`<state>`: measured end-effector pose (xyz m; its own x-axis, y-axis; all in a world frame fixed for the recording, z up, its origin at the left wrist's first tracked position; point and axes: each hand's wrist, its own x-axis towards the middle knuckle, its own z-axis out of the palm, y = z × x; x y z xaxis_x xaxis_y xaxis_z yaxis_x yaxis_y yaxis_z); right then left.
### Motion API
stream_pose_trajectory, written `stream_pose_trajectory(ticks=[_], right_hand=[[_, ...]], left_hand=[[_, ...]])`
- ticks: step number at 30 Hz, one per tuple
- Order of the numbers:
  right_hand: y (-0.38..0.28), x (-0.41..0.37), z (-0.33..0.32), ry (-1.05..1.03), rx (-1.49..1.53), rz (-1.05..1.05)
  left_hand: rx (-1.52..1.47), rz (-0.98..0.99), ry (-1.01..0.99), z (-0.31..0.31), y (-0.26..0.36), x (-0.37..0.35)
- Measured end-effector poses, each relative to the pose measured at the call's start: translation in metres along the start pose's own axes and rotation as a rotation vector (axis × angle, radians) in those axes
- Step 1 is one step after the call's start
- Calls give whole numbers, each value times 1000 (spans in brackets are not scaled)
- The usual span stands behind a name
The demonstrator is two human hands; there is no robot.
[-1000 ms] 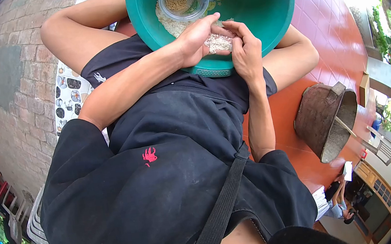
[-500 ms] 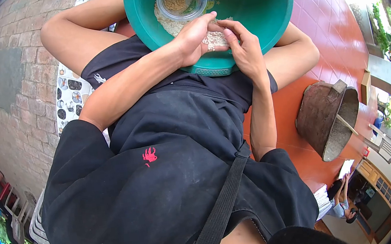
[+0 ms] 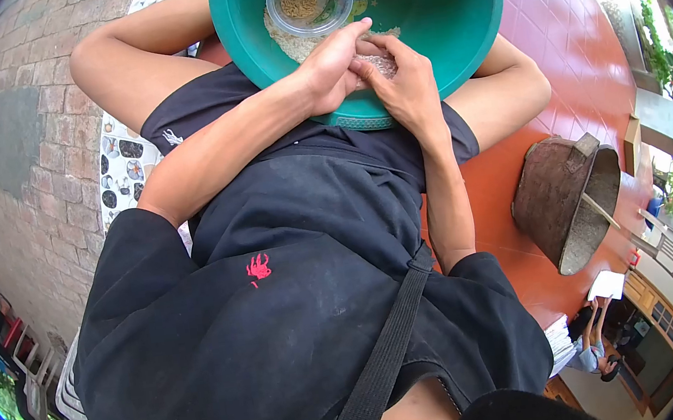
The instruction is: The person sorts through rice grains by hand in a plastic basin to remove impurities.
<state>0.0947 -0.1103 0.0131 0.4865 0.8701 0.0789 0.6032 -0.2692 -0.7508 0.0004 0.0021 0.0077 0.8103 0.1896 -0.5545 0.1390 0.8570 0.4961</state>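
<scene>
A green basin rests between the bent legs, with pale grains along its near left side. A clear round tub inside it holds some brownish grains. My left hand is cupped palm up over the basin's near part, holding a small heap of pale grains. From the right, my right hand reaches over that heap, its thumb and curved fingers apart, with grains visible between them. The fingertips of both hands are partly hidden.
To the right, a large rusty-brown vessel lies tilted on the red tiled floor, with a stick in it. A person is at the lower right, near a chair. Brick paving is at the left.
My right hand has moved left over the cupped palm, and its thumb has shifted from the heap's right edge across to its left side. My left hand has barely moved.
</scene>
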Motion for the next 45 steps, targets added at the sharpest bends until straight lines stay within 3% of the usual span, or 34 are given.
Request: stream_pose_trajectory(ticks=[2,7,9,11,15,25,27,33,43,45], right_hand=[[0,1,-1,-16,114,86],[11,1,0,62,111,14],[8,0,0,76,149,14],[0,-1,2,15,-22,-46],[3,2,-4,-28,144,67],[7,0,-2,28,132,24],[11,-2,0,55,-26,-223],[7,-2,0,-1,40,-115],[12,-2,-3,25,-15,-180],[11,2,-6,45,85,-102]], left_hand=[[-11,11,-34,-5,-5,6],[-25,-4,-69,-3,-4,4],[-28,79,-60,1,-3,1],[9,48,-36,-2,-2,1],[15,22,-47,-6,-3,5],[-19,44,-32,-3,-3,4],[-8,43,-62,-9,-4,8],[-49,22,-60,-8,-4,7],[-22,21,-19,-7,-5,8],[-32,33,-35,-8,-4,10]])
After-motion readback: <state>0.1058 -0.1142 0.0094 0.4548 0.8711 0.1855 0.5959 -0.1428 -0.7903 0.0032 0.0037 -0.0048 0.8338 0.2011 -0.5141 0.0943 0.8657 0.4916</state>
